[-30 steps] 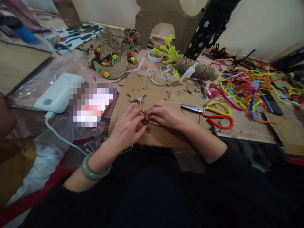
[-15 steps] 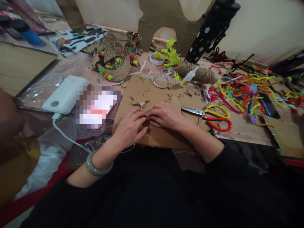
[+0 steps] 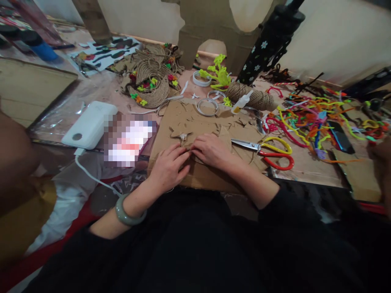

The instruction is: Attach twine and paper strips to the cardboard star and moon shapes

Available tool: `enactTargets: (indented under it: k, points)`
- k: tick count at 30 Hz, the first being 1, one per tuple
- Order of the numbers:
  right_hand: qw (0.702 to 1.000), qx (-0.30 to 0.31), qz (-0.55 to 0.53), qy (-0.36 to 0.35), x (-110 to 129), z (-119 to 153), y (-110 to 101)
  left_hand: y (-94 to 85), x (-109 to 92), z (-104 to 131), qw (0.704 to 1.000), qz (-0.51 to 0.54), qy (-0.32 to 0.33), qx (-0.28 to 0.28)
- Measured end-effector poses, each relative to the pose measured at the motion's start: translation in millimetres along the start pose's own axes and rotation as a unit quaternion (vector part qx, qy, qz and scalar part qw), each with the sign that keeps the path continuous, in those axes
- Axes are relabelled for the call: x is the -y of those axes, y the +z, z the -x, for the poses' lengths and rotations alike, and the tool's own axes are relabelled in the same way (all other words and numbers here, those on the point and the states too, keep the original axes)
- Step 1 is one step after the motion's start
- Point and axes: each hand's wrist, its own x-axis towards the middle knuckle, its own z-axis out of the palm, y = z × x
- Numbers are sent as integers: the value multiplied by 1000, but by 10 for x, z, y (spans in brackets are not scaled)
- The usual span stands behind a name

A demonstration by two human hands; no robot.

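Observation:
On a brown cardboard sheet (image 3: 207, 177), my left hand (image 3: 169, 165) and my right hand (image 3: 212, 150) meet with fingertips pressed together. Whatever small thing is between them is hidden by the fingers. Just beyond the fingertips lies a small cardboard piece with pointed ends (image 3: 182, 135), pale string at its middle. Scissors (image 3: 259, 147) with one yellow and one red handle rest right of my right hand, blades toward it. A pale green bangle (image 3: 130, 211) circles my left wrist.
Past the hands are a glue bottle (image 3: 242, 102), a twine roll (image 3: 252, 94) and white rings (image 3: 207, 106). Colourful pipe cleaners (image 3: 305, 126) spread at right. A white power bank (image 3: 90, 125) and a lit phone (image 3: 131, 140) sit left, beside a person's sleeve (image 3: 65, 203).
The whole view has shifted slightly. My hands stay together at the same place on the cardboard, with only small finger movement. A bit of another person appears at the right edge.

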Motion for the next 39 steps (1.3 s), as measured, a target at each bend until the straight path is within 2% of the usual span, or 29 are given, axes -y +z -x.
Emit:
enactTargets:
  k: [17,27,33,36,39]
  points:
    - [995,-14,-97,-16,-121,26,71,6,-10,1,1000,-10,-9,4]
    - [998,-24,-52,-18,-66,-22,69,11,-20,-3,1000,5,-15,0]
    - [997,-30,-63,-19,-68,-27,82,1,-10,2,999,-14,27,-42]
    - [997,-34,-72,-26,-91,-29,95,7,2,2,998,-24,46,-46]
    - [995,-43,-81,-33,-117,-29,112,20,8,6,998,-15,36,-39]
